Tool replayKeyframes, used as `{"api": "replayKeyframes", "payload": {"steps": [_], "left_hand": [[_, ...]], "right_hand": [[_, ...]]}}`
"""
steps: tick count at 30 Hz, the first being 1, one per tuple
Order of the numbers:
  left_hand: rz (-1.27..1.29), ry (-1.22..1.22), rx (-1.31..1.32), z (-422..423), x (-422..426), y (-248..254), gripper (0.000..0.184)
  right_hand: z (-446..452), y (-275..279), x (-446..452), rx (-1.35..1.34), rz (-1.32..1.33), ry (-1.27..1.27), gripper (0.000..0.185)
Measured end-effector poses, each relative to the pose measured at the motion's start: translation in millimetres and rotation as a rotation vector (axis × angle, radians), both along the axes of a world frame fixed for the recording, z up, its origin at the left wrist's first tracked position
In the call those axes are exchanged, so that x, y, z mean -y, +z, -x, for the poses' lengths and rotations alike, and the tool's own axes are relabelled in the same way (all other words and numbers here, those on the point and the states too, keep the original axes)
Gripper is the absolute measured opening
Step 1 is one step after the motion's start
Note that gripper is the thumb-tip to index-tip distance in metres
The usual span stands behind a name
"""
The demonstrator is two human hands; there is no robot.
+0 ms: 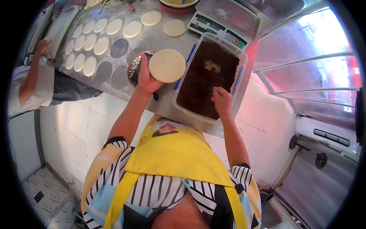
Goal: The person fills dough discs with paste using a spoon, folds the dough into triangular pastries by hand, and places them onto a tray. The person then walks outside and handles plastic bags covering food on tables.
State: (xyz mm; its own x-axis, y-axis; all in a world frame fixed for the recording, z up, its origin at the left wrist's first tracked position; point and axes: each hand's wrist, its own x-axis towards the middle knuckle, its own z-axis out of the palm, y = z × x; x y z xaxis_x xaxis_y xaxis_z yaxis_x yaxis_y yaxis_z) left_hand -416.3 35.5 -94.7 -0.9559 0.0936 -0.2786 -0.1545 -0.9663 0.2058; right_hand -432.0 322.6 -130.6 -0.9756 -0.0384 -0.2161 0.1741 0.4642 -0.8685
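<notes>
My left hand [146, 79] holds a round, flat dough wrapper [167, 65], its thumb at the edge and the palm partly beneath. Behind that hand is a bowl with a spotted rim [132, 68], mostly hidden. My right hand [222, 101] is over the right part of a clear plastic tub [176, 100] of dark brown crumbly filling [198, 86]. Its fingers are curled together; a thin thing may be between them, too small to make out. A pale patch [212, 66] shows in the filling.
Several dough rounds [114, 26] lie in rows on the floured metal table [152, 42]. A digital scale [213, 26] stands behind the tub, near a red basin [177, 8]. At the left, another person's arm [32, 70] reaches to a machine [57, 32].
</notes>
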Motion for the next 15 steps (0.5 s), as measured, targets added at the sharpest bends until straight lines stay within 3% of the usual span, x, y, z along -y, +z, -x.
{"api": "replayKeyframes", "payload": {"steps": [3,15], "left_hand": [[-0.006,0.001,0.028,2.8,1.1,-6.9,0.077],[0.021,0.006,0.055,-3.2,0.6,-6.9,0.073]], "right_hand": [[-5.0,-13.4,7.5,0.062,0.239,-0.019,0.015],[-0.8,-24.5,14.5,0.274,0.596,-0.071,0.016]]}}
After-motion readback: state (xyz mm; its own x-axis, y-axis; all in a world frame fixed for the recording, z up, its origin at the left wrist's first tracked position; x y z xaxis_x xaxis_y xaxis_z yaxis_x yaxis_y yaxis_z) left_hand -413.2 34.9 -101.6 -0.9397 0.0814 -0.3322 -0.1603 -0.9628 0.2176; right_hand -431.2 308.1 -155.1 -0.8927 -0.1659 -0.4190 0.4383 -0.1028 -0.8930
